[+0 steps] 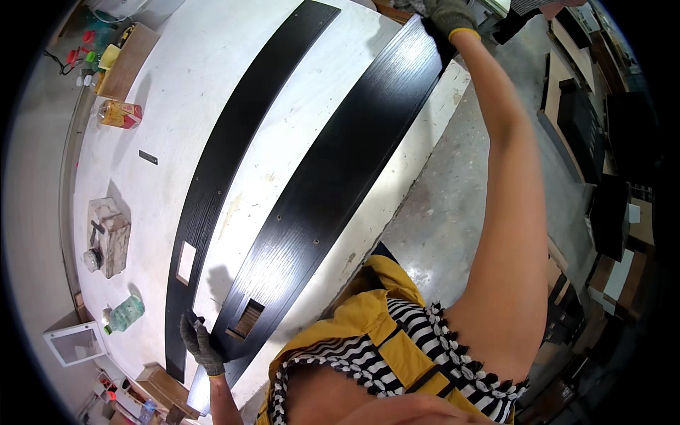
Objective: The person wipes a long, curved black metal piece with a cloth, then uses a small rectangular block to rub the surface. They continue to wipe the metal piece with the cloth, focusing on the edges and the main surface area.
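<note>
Two long black wood-grain panels lie on a white table. The wider panel [333, 152], nearer to me, has a rectangular cutout and small holes toward its near end. Beyond it lies a narrower panel [234, 134] with a similar cutout. My left hand [202, 346], in a grey glove, is beside the wider panel's near end. Its fingers are closed around something small and dark that I cannot make out. Stretched far forward, my gloved right hand [453, 18] is at that panel's far end. Its fingers are partly cut off by the frame's edge.
On the white table [163, 205] are a juice bottle [120, 114], a small dark plate [148, 157], a taped block [110, 237] and a green-tinted bottle [126, 314]. A wooden box [129, 62] stands at the far left. Boards and cartons [616, 276] line the floor at right.
</note>
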The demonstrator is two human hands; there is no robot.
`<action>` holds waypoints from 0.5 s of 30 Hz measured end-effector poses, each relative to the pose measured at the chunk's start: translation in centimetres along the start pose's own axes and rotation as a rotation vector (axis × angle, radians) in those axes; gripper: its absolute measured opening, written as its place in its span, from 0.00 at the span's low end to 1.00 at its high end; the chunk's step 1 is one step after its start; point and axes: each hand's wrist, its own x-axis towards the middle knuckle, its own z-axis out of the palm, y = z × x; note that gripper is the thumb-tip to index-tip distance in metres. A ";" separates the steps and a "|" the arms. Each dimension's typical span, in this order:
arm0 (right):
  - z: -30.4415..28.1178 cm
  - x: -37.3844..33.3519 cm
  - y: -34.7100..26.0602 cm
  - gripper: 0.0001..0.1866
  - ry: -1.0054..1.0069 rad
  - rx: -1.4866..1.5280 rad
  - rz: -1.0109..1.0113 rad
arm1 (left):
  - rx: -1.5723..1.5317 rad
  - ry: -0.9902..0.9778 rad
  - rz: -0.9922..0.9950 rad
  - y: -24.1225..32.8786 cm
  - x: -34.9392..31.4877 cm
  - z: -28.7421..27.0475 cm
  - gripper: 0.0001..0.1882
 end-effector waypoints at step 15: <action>-14.6 -36.0 -29.6 0.22 0.372 1.015 -0.658 | -0.062 -0.211 0.030 9.0 3.8 10.6 0.27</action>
